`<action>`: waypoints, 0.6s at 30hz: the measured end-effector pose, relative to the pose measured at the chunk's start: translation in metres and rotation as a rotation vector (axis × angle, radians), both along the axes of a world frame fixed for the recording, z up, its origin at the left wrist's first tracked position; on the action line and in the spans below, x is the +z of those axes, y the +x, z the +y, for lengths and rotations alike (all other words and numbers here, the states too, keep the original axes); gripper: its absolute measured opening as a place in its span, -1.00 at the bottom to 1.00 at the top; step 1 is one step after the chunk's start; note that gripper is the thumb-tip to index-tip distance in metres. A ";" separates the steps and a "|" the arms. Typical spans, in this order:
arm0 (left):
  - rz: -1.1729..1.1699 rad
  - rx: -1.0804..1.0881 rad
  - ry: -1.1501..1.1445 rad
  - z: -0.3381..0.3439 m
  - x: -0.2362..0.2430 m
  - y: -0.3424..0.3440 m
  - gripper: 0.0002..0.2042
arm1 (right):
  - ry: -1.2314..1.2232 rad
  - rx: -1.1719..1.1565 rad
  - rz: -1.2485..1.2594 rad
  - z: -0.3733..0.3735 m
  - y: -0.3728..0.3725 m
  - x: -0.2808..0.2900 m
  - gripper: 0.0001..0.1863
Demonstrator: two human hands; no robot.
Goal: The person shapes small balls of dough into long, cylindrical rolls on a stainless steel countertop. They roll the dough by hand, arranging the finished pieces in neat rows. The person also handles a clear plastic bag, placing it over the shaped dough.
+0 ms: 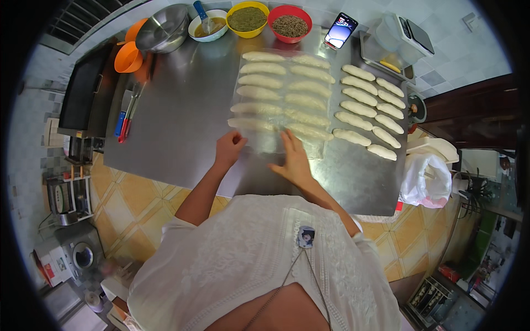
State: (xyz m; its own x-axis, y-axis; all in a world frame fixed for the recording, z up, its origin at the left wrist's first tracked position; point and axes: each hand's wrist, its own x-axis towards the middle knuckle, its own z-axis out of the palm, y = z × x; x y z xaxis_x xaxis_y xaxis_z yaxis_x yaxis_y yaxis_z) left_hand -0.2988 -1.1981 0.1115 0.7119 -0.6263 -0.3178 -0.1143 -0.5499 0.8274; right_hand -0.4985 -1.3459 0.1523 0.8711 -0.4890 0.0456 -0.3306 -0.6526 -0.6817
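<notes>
A clear plastic sheet (280, 140) covers two columns of pale dough rolls (259, 94) on the steel table. My left hand (229, 149) is closed at the sheet's near left corner, its fingertips pinched on the plastic edge. My right hand (293, 161) lies with fingers stretched out and thumb apart, its fingertips touching the sheet just below the nearest roll of the right column. To the right, two more columns of dough rolls (358, 108) lie uncovered on the metal.
Along the back stand a steel bowl (163, 30), a white bowl (215, 32) with a blue-handled brush, a yellow bowl (248, 19), a red bowl (290, 24) and a phone (341, 31). A scale (417, 36) is at back right; red- and blue-handled tools (127, 118) lie left.
</notes>
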 end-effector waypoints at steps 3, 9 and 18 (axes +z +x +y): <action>0.106 -0.180 -0.223 -0.025 0.050 -0.007 -0.78 | -0.102 -0.110 -0.144 0.015 0.045 0.006 -0.43; 0.403 0.241 -0.214 -0.108 0.033 0.099 -0.20 | -0.208 -0.174 -0.205 -0.021 0.058 0.039 -0.85; 0.413 0.012 0.018 -0.271 -0.005 0.220 -0.59 | -0.070 -0.339 -0.278 -0.037 -0.021 0.061 -0.92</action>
State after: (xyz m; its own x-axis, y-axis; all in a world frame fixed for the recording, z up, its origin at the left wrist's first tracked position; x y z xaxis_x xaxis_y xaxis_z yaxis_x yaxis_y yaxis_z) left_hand -0.0792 -1.4695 0.1061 0.5294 -0.6100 -0.5896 0.2323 -0.5642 0.7923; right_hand -0.5193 -1.3824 0.2136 0.6120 -0.7324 0.2985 -0.3442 -0.5865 -0.7332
